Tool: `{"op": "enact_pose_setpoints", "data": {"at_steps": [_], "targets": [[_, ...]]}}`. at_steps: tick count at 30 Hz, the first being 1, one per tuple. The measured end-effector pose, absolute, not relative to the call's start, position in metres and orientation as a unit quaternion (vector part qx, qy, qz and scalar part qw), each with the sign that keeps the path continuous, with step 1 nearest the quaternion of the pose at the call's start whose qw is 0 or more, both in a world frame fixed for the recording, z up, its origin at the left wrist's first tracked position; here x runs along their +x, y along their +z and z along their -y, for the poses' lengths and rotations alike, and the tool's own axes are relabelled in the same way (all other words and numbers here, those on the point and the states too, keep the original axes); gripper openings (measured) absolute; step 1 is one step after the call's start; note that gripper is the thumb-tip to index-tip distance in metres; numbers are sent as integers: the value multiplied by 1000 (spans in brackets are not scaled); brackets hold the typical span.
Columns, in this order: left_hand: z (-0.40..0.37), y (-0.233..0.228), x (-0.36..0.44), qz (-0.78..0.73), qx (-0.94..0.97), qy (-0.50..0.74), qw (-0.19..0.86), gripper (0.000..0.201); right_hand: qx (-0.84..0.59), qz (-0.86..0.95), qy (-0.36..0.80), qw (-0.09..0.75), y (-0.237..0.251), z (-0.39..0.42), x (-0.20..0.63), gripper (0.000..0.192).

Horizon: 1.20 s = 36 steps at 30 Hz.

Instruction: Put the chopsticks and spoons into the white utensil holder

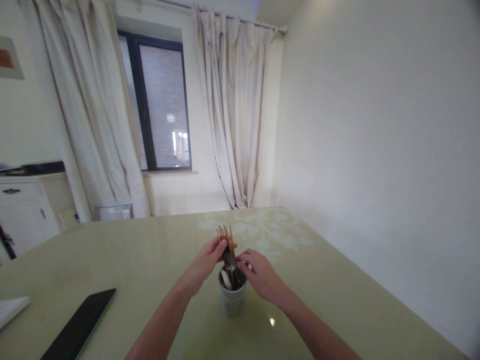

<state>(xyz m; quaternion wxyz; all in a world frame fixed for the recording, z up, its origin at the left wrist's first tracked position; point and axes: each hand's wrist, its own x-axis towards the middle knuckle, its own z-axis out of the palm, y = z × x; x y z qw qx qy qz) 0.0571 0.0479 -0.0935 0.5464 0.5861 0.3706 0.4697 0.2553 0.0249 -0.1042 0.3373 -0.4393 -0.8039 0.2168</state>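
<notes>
1. Both my hands are at the utensil cup [233, 295], which stands upright on the table [150, 260], near the mid of the table and closer to its near edge than the far one.
2. L hand [205, 260]: grip pinched round the bundle of wooden chopsticks [226, 235] just below their tips; sticks stand upright w/ lower ends in the cup.
3. R hand [258, 272]: fingers curled close at the cup's rim, touching the dark utensil handles [229, 267] inside. Can't tell if it's really pinching one or just resting on them.
4. Progress, my read: chopsticks are gathered and already in the cup, other utensils too. Nothing loose lies on the table near it, so sorting looks mostly done; what's left seems to be settling the bundle and letting go.
5. Elsewhere: dark tablet [80, 325] toward the near-left corner, a white paper [11, 309] at the left edge. Both well apart from the cup.
</notes>
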Motion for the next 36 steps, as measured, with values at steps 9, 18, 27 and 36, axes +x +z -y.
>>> {"op": "enact_pose_setpoints", "data": {"at_steps": [9,18,27,36], "targets": [[-48,-122,75,-376,490,470,630,79,-422,707,320,469,-181,12,249,97],[-35,-185,52,-452,502,543,499,91,-468,682,283,485,-175,-10,255,70],[6,-199,35,-509,595,464,415,76,-610,573,107,537,-183,-71,365,59],[12,-203,44,-511,674,395,358,58,-652,511,16,559,-201,-87,386,86]]}}
